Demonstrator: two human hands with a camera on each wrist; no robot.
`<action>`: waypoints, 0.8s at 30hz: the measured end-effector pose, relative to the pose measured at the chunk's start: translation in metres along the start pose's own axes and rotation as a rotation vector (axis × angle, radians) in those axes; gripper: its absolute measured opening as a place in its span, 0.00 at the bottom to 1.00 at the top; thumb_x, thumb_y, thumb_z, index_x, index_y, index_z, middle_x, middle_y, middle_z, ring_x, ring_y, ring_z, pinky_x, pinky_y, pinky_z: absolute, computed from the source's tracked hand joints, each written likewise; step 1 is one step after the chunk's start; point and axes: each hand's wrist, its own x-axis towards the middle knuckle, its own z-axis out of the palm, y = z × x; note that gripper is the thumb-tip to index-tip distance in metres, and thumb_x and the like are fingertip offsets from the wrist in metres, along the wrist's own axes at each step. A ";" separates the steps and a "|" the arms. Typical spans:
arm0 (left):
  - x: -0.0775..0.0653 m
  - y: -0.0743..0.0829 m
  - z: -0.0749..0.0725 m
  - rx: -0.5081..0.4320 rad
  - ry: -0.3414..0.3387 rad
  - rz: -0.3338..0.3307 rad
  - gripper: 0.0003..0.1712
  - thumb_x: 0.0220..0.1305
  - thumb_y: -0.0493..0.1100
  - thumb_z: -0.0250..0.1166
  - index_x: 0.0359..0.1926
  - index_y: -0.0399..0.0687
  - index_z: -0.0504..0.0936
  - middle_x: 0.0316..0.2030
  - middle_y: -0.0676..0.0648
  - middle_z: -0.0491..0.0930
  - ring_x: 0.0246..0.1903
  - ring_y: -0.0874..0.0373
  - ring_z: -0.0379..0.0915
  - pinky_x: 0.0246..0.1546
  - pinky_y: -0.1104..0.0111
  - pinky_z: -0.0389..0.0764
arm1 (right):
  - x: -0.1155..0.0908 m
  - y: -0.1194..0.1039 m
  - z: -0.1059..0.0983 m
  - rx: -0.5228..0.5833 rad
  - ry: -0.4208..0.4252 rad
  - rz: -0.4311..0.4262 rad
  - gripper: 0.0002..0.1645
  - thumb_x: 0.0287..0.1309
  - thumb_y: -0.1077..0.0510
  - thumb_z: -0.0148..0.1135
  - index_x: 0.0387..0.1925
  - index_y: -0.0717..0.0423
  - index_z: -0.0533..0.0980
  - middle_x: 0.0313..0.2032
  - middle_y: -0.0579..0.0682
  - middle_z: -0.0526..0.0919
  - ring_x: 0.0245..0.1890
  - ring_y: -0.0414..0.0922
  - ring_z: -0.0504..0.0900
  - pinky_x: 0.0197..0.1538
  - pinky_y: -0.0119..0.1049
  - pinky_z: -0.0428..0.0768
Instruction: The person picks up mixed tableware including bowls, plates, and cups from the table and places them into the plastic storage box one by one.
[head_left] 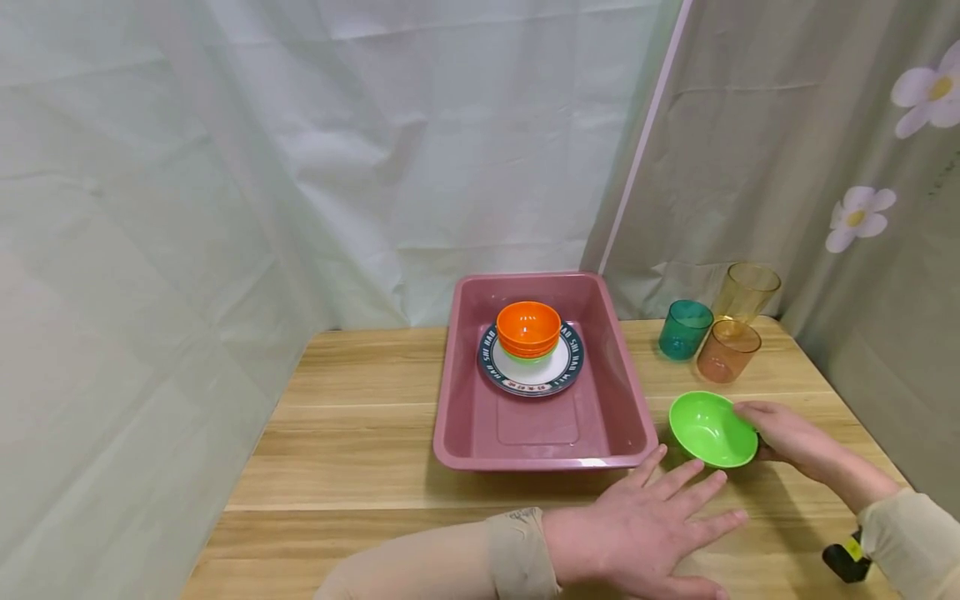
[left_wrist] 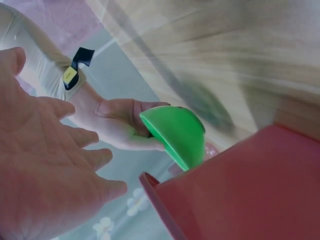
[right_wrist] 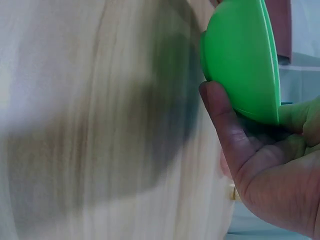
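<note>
A bright green bowl (head_left: 712,429) is gripped at its right side by my right hand (head_left: 791,442). In the right wrist view the thumb lies at the rim and fingers (right_wrist: 225,120) reach under the green bowl (right_wrist: 240,60), which is lifted over the table with its shadow below. My left hand (head_left: 645,533) is spread flat with straight fingers, holding nothing, just in front of the bowl and near the pink tub's corner. Inside the pink tub (head_left: 446,392), a dark-rimmed plate (head_left: 517,386) bears stacked orange bowls (head_left: 528,325) with a green one beneath.
Right of the tub stand a teal cup (head_left: 685,331), a pinkish-orange cup (head_left: 727,352) and a taller yellow cup (head_left: 746,292). They are on the wooden table (head_left: 352,417). A pale curtain (head_left: 420,150) hangs behind the table and along its sides.
</note>
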 end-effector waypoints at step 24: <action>-0.042 -0.085 -0.015 -0.168 0.088 -0.112 0.47 0.68 0.81 0.29 0.82 0.71 0.38 0.82 0.53 0.32 0.80 0.53 0.23 0.76 0.48 0.28 | -0.006 -0.056 -0.013 0.094 0.066 -0.100 0.38 0.84 0.50 0.32 0.66 0.87 0.52 0.43 0.56 0.79 0.40 0.40 0.85 0.47 0.43 0.86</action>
